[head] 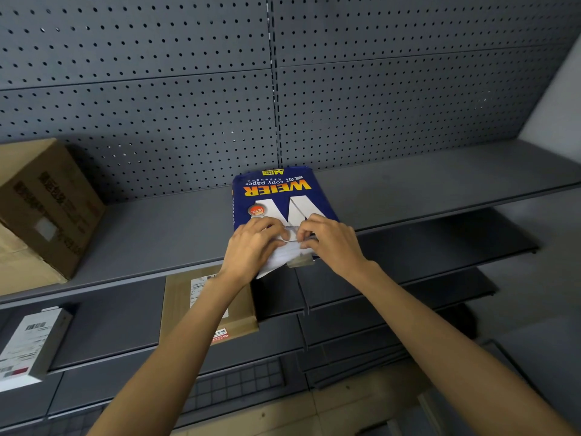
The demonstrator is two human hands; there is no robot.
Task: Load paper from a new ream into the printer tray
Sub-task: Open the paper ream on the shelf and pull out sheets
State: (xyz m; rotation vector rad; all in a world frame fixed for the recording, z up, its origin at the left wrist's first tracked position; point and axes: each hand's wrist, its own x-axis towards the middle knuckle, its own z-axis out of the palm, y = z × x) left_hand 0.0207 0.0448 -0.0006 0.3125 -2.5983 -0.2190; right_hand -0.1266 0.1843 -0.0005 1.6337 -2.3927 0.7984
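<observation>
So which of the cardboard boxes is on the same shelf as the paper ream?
The big brown box at far left; it shares the upper shelf with the blue ream. The flat box and the white-labelled box sit one shelf lower.

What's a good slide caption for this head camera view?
Both hands, left hand and right hand, tear open a blue paper ream on a grey shelf.

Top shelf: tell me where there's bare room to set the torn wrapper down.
The shelf is bare right of the paper ream, out to the wall. A second bare stretch lies between the ream and the cardboard box at left. It is crowded at the ream's near end, where the left hand and right hand work the wrapper.
</observation>
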